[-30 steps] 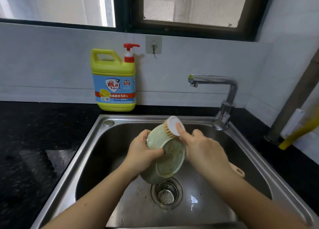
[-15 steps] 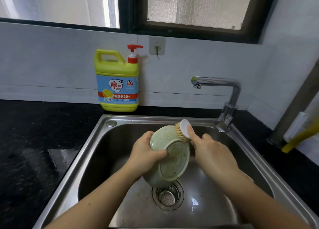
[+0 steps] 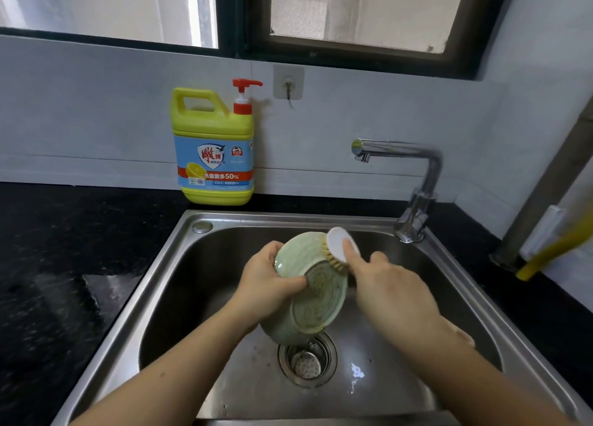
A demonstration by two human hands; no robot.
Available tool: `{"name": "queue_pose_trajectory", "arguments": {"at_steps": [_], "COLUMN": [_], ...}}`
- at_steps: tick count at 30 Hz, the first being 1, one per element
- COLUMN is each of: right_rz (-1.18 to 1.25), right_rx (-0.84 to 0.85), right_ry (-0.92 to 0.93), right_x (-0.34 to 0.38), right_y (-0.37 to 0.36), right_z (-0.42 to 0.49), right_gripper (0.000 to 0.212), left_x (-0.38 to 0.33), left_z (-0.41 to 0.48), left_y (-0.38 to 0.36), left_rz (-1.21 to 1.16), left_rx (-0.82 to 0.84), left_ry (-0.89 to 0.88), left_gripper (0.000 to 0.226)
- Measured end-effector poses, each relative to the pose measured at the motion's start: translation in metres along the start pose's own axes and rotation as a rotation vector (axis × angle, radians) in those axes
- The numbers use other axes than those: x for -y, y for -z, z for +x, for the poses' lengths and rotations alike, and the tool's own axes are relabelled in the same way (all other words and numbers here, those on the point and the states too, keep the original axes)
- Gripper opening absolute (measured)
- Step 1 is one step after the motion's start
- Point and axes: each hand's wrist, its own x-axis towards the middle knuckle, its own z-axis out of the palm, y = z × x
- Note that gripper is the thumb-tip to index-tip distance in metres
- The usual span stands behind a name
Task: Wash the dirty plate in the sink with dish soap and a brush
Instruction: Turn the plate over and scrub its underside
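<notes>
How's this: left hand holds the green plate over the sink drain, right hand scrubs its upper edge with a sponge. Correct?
Not a sponge. The head view shows the right hand pressing a round white-backed brush with tan bristles on the green plate, at its upper edge. The rest stands: the left hand holds it over the sink drain.

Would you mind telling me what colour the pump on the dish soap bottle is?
The pump is red, clearest in the head view.

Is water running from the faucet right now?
No, no stream falls from the faucet spout into the sink.
</notes>
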Motion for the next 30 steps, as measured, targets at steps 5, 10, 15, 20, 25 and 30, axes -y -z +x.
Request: {"name": "queue_pose_trajectory", "arguments": {"at_steps": [5, 10, 15, 20, 25, 30], "right_rz": [-0.047, 0.046, 0.080, 0.051, 0.047, 0.125], "right_rx": [-0.153, -0.091, 0.049, -0.071, 0.023, -0.035], "right_ry": [0.190, 0.051, -0.002, 0.077, -0.079, 0.003], "right_x": [0.027, -0.005, -0.019, 0.001, -0.018, -0.012], "right_y": [0.009, -0.001, 0.000, -0.006, -0.013, -0.010], "right_z": [0.001, 0.018, 0.010, 0.008, 0.016, 0.007], "right_gripper": [0.076, 0.060, 0.050, 0.063, 0.061, 0.059], "left_x": [0.002, 0.003, -0.001, -0.001, -0.004, -0.004], "left_z": [0.000, 0.000, 0.002, 0.000, 0.000, 0.000], "left_y": [-0.002, -0.002, 0.005, 0.002, 0.005, 0.005], "left_rz": [0.005, 0.147, 0.072, 0.003, -0.060, -0.062], "left_rx": [0.043, 0.038, -0.020, 0.000, -0.022, 0.015], "left_ry": [-0.046, -0.078, -0.058, -0.045, -0.035, -0.026], "left_gripper": [0.043, 0.032, 0.030, 0.036, 0.033, 0.035]}}
